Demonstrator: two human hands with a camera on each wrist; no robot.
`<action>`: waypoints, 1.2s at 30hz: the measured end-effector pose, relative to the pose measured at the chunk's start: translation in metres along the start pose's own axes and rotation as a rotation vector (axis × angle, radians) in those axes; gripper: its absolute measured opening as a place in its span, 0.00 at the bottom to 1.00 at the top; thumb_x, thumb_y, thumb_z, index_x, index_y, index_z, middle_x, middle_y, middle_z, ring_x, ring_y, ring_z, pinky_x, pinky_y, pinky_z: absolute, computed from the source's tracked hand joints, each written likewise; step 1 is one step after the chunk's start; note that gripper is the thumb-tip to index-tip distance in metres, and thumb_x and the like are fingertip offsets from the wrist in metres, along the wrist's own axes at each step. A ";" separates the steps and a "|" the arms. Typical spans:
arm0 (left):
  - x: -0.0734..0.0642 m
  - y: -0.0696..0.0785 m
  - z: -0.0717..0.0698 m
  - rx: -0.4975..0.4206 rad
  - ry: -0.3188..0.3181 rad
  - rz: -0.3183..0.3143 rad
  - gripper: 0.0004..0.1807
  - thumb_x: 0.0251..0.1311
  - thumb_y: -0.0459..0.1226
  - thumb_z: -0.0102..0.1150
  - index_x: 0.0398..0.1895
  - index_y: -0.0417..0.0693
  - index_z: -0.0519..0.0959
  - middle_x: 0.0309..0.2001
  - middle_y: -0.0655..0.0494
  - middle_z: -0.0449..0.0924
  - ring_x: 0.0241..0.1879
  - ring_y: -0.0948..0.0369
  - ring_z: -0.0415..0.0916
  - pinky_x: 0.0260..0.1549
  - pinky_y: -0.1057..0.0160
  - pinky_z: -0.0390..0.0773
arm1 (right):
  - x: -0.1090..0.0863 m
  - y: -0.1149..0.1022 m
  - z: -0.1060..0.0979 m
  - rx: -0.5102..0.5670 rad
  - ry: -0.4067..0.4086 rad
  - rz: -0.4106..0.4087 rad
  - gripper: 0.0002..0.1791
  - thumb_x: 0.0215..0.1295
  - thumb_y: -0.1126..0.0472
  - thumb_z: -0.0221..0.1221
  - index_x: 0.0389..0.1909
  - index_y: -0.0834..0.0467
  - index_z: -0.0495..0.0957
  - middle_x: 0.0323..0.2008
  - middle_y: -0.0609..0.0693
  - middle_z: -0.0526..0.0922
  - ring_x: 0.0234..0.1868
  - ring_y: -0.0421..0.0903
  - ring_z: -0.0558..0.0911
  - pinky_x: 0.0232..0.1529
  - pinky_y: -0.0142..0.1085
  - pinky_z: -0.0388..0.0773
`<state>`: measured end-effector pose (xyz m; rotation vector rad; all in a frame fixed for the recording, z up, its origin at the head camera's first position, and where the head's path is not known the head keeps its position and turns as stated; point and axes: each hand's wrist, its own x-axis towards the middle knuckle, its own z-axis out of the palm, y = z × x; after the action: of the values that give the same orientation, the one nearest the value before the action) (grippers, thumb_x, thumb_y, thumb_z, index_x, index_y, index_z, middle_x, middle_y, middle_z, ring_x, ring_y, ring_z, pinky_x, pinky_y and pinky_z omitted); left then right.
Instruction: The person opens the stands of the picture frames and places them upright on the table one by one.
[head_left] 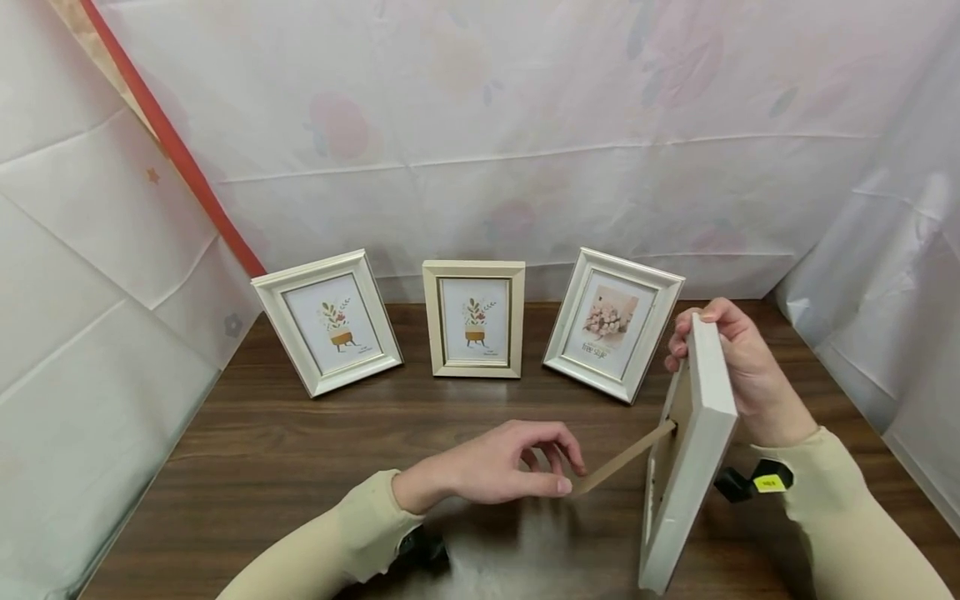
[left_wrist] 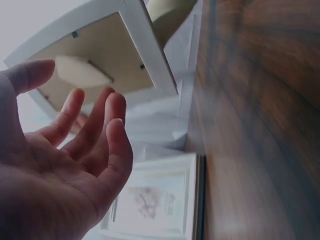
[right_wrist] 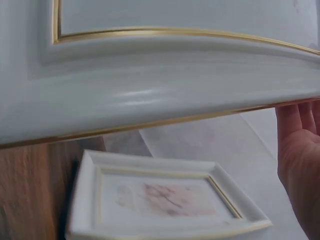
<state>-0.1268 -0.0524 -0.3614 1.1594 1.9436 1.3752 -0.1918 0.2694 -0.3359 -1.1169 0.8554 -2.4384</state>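
My right hand [head_left: 757,375] grips the upper edge of a white picture frame [head_left: 693,467], which stands tilted at the right of the table. Its brown back faces left, with a support leg [head_left: 630,457] swung out from it. Beside the leg's free end is my left hand [head_left: 510,462], fingers loosely bent and thumb apart. In the left wrist view a gap shows between thumb and fingers, with the leg [left_wrist: 82,71] beyond them. The right wrist view has the white front border [right_wrist: 140,90] with its gold inner line; only part of the right hand [right_wrist: 300,155] appears there.
Along the back of the dark wooden table [head_left: 300,467] stand a white frame [head_left: 300,350] at left, a cream frame [head_left: 433,325] in the middle and another white frame [head_left: 570,312] at right. Behind them hangs a pale patterned sheet [head_left: 480,167].
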 end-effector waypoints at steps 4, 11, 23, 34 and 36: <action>-0.008 -0.006 -0.008 -0.002 0.037 -0.021 0.07 0.68 0.35 0.61 0.46 0.47 0.78 0.40 0.61 0.82 0.40 0.67 0.79 0.41 0.64 0.80 | -0.011 -0.013 -0.003 -0.016 -0.013 -0.042 0.11 0.75 0.77 0.42 0.50 0.72 0.71 0.53 0.68 0.77 0.50 0.61 0.81 0.52 0.52 0.79; -0.024 -0.010 -0.026 -0.030 0.091 -0.028 0.05 0.69 0.31 0.57 0.46 0.42 0.78 0.38 0.56 0.84 0.42 0.53 0.82 0.41 0.60 0.82 | -0.037 -0.042 -0.008 -0.179 0.012 -0.119 0.09 0.68 0.83 0.46 0.47 0.80 0.67 0.53 0.72 0.76 0.53 0.64 0.80 0.51 0.46 0.80; -0.056 -0.018 -0.051 -0.037 0.215 -0.049 0.05 0.70 0.28 0.53 0.44 0.41 0.77 0.38 0.51 0.82 0.40 0.51 0.81 0.44 0.53 0.81 | -0.082 -0.095 -0.028 -0.361 0.434 -0.336 0.12 0.63 0.88 0.46 0.47 0.84 0.71 0.44 0.70 0.83 0.42 0.55 0.85 0.35 0.36 0.82; -0.070 -0.030 -0.054 0.020 0.259 -0.139 0.04 0.69 0.36 0.60 0.43 0.46 0.78 0.38 0.41 0.82 0.38 0.55 0.80 0.39 0.63 0.79 | -0.093 -0.113 -0.056 -0.575 0.738 -0.377 0.12 0.64 0.85 0.50 0.46 0.78 0.75 0.38 0.60 0.86 0.36 0.47 0.87 0.26 0.34 0.83; -0.071 -0.033 -0.055 0.029 0.272 -0.150 0.04 0.68 0.37 0.61 0.42 0.48 0.79 0.38 0.41 0.82 0.37 0.56 0.80 0.38 0.64 0.79 | -0.093 -0.114 -0.059 -0.558 0.779 -0.392 0.12 0.63 0.85 0.52 0.46 0.77 0.76 0.37 0.59 0.86 0.35 0.46 0.87 0.25 0.34 0.83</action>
<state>-0.1436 -0.1451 -0.3768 0.8540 2.1941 1.4909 -0.1827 0.4270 -0.3465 -0.4513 1.7693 -3.1215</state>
